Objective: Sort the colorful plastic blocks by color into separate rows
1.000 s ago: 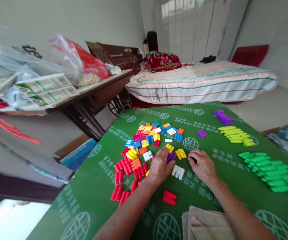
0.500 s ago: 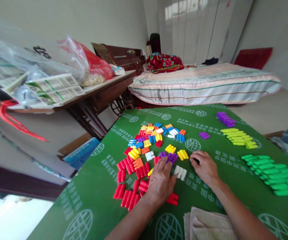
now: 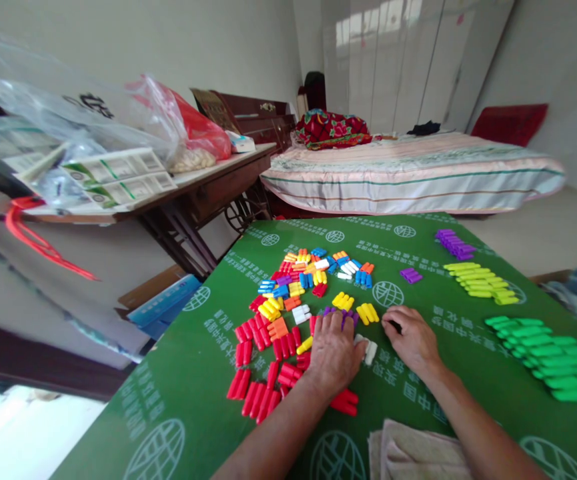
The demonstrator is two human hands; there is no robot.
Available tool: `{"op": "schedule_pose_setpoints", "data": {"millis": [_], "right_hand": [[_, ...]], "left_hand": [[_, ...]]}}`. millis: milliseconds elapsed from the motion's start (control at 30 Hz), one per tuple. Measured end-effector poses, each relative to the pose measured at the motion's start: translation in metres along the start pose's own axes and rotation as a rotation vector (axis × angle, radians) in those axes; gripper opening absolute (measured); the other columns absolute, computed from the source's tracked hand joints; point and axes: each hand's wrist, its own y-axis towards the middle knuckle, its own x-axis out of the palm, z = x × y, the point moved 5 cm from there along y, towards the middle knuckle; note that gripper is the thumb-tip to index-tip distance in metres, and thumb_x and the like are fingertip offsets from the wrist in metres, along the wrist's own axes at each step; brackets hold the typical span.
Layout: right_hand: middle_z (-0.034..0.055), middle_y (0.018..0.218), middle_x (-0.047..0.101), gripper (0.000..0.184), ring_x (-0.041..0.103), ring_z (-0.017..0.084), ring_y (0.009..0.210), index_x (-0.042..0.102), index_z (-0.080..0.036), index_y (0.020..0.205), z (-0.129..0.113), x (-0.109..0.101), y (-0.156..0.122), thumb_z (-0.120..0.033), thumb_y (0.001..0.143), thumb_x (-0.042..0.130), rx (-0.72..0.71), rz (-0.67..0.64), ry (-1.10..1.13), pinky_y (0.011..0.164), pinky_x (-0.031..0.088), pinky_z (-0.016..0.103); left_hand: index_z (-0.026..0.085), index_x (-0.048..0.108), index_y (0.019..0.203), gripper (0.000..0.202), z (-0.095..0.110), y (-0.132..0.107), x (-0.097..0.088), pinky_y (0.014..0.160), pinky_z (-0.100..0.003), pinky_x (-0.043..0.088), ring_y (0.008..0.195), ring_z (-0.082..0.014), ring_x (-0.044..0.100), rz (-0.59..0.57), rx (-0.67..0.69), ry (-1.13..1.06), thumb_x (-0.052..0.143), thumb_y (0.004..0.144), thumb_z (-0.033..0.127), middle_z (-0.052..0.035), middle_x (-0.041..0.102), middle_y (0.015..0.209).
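Observation:
My left hand (image 3: 335, 350) lies palm down with its fingers stretched over a group of purple plastic pieces (image 3: 349, 317), partly covering them. Its thumb overlaps some white pieces (image 3: 369, 352). Under the heel of the hand, red pieces (image 3: 344, 403) stick out. To the right, my right hand (image 3: 411, 337) rests on the green table with curled fingers, thumb and forefinger close together. Whatever might be inside it is hidden. Just left of its fingertips are yellow pieces (image 3: 367, 313), apart from the hand.
The green table (image 3: 228, 427) bears a mixed spread of coloured pieces (image 3: 295, 272) at left. Sorted purple (image 3: 454, 245), yellow-green (image 3: 481, 283) and green groups (image 3: 543, 357) lie right. A folded cloth (image 3: 418, 453) sits at the near edge. A bed (image 3: 408, 170) stands beyond.
My left hand has shifted slightly right and forward, now covering more of the purple and white pieces. My right hand has barely moved. The camera view has tilted a little.

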Motion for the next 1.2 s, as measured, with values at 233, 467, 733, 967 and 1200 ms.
{"op": "schedule_pose_setpoints", "data": {"millis": [233,467,733,967,1200], "right_hand": [[0.0009,0.096,0.068,0.018,0.057,0.018,0.088,0.067,-0.023,0.078,0.000,0.000,0.000,-0.026,0.085,0.050,0.001,0.003,0.008,0.076,0.044,0.029],[0.0009,0.095,0.068,0.017,0.057,0.018,0.088,0.066,-0.024,0.077,0.002,0.001,0.000,-0.024,0.084,0.051,-0.013,0.002,0.020,0.078,0.043,0.029],[0.0015,0.096,0.068,0.019,0.057,0.019,0.090,0.066,-0.024,0.078,0.002,0.000,0.000,-0.025,0.085,0.049,-0.006,0.000,0.041,0.082,0.044,0.031],[0.0039,0.098,0.068,0.020,0.058,0.020,0.092,0.067,-0.023,0.081,0.000,-0.002,0.002,-0.026,0.085,0.047,0.027,-0.024,0.089,0.085,0.046,0.034],[0.0049,0.093,0.069,0.019,0.062,0.020,0.089,0.067,-0.023,0.083,0.004,-0.005,0.004,-0.030,0.084,0.049,0.125,-0.046,0.249,0.082,0.049,0.034]], "left_hand": [[0.013,0.059,0.120,0.049,0.003,0.003,0.011,0.108,-0.053,0.035,0.120,-0.0311,0.051,0.021,0.031,-0.007,0.057,0.084,0.045,-0.0142,0.057,0.129],[0.014,0.059,0.119,0.048,0.011,-0.015,0.017,0.104,-0.053,0.041,0.120,-0.0336,0.051,0.000,0.015,-0.030,0.057,0.083,0.045,-0.0145,0.057,0.131],[0.012,0.050,0.130,0.054,0.021,-0.013,0.023,0.112,-0.044,0.034,0.133,-0.0295,0.040,-0.147,0.075,-0.167,0.053,0.085,0.042,-0.0144,0.045,0.143],[0.013,0.051,0.128,0.049,0.025,-0.005,0.022,0.112,-0.048,0.034,0.133,-0.0290,0.040,-0.115,0.080,-0.208,0.053,0.085,0.039,-0.0138,0.046,0.143],[0.013,0.054,0.125,0.047,0.027,0.017,0.030,0.111,-0.045,0.036,0.133,-0.0283,0.042,-0.087,0.084,-0.277,0.057,0.083,0.032,-0.0138,0.047,0.143]]}}
